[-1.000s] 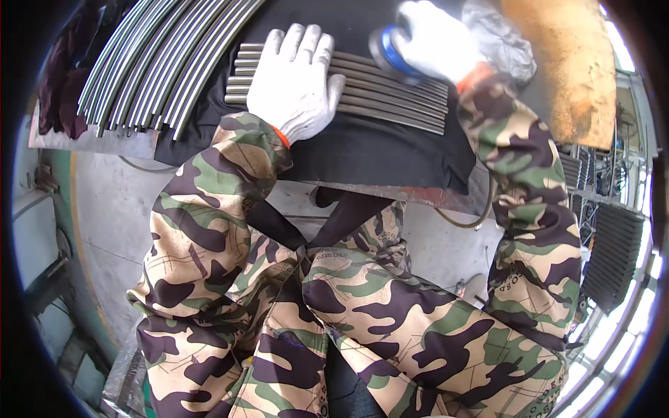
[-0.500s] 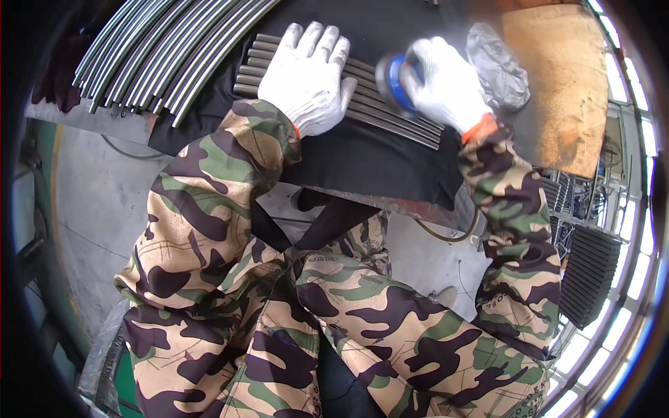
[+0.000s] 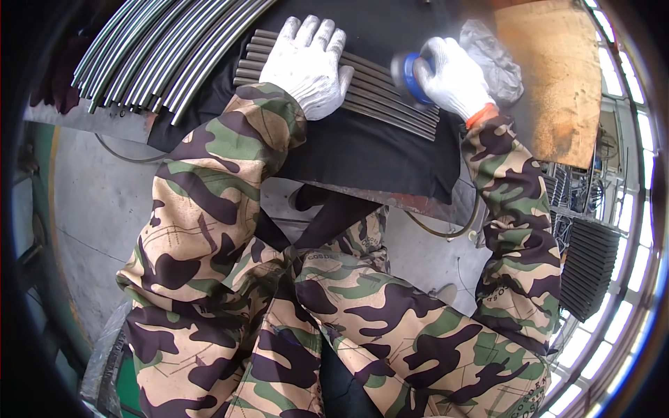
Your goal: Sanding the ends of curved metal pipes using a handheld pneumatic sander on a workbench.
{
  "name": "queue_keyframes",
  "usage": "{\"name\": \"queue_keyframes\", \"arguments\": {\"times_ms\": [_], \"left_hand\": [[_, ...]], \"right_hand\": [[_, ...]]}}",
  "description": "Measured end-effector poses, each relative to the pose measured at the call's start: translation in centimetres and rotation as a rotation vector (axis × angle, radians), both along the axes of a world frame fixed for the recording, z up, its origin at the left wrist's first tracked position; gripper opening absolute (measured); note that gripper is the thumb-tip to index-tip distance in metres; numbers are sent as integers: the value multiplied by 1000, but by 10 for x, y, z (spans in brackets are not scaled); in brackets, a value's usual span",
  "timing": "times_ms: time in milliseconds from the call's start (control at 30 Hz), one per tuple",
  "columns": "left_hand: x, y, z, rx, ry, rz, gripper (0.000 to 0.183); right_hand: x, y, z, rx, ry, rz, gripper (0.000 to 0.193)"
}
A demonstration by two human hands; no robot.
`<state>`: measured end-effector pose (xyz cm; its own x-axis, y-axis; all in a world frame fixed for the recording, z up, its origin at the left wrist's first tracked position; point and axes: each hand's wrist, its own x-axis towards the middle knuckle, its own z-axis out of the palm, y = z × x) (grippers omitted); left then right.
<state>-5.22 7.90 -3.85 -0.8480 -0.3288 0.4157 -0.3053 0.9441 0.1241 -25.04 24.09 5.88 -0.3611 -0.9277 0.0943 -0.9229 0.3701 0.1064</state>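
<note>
My left hand (image 3: 307,68), in a white knit glove, lies flat with fingers stretched out across a row of metal rods (image 3: 390,106), holding them against black cloth (image 3: 362,155). My right hand (image 3: 456,78), gloved the same way, is closed round a blue round tool (image 3: 416,80) with a greyish disc face. That tool is at the rods' right part, close to their ends. Its disc is smeared by motion, so its exact kind and whether it touches the rods cannot be made out.
Many more shiny rods (image 3: 164,52) lie side by side at the far left of the table. Crumpled grey plastic (image 3: 491,59) sits beyond my right hand, beside a tan board (image 3: 550,83). A hose (image 3: 446,235) hangs below the table's front edge. Dark stacked bars (image 3: 589,268) stand at the right.
My right hand has shifted slightly right with the blue tool, toward the rods' right ends. The left hand stays flat on the rods. The whole view has shifted a little.
</note>
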Motion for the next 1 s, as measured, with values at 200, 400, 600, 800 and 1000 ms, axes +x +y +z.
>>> {"name": "queue_keyframes", "arguments": {"times_ms": [200,400,600,800,1000], "left_hand": [[-1,-4,0,-15,24,6,56],[3,-3,-1,-34,9,-1,56],[-1,-2,6,-73,21,-14,54],[0,-1,11,-91,-14,5,54],[-7,-10,8,-133,13,-31,55]], "right_hand": [[44,-12,10,29,-38,86,25],[17,-21,-1,-10,18,37,27],[14,-17,4,4,-35,26,26],[7,11,1,-9,-24,26,25],[6,6,5,15,-24,18,25]]}}
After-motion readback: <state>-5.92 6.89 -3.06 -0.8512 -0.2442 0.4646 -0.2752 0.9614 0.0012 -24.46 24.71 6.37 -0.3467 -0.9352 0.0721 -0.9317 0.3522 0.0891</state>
